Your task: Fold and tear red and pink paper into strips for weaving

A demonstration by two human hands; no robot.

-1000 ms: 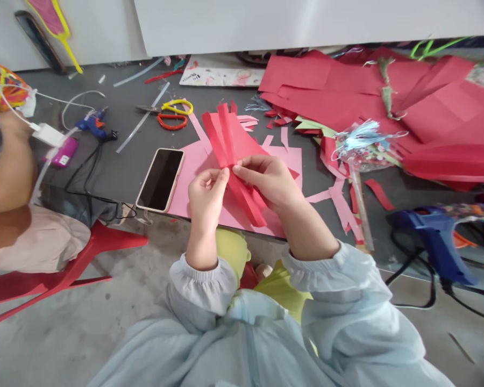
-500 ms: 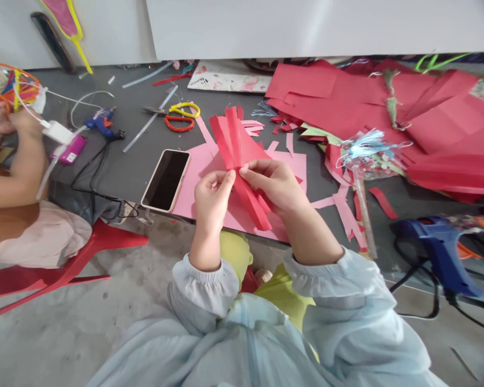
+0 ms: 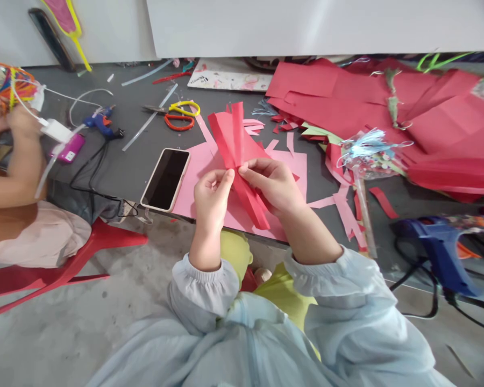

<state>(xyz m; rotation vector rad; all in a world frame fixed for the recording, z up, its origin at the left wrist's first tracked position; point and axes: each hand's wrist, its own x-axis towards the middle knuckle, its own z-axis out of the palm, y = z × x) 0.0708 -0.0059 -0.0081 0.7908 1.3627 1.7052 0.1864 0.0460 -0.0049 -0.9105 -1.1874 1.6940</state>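
Note:
A folded sheet of red paper (image 3: pixel 226 138) is pinched at its middle, its pleats fanning out above and below. My left hand (image 3: pixel 212 196) grips it from the left between thumb and fingers. From the right, my right hand (image 3: pixel 272 185) pinches the same narrow waist, thumb close to the other thumb. Pink paper (image 3: pixel 242 215) lies flat on the table beneath both hands. To the left of it rests a phone (image 3: pixel 166 179) with a dark screen. Scissors (image 3: pixel 177 115) with yellow and orange handles lie beyond the phone.
Red paper sheets (image 3: pixel 371 102) pile up at the back right, near a bag with blue tassels (image 3: pixel 367 150). A blue glue gun (image 3: pixel 443 252) stands at the right edge. At left, another person's arm (image 3: pixel 20 166) is beside a small blue glue gun (image 3: pixel 102 122) and cables.
The upper pleats of the red paper have shifted, with one fold now standing straighter. Both my hands keep their pinch at nearly the same spot.

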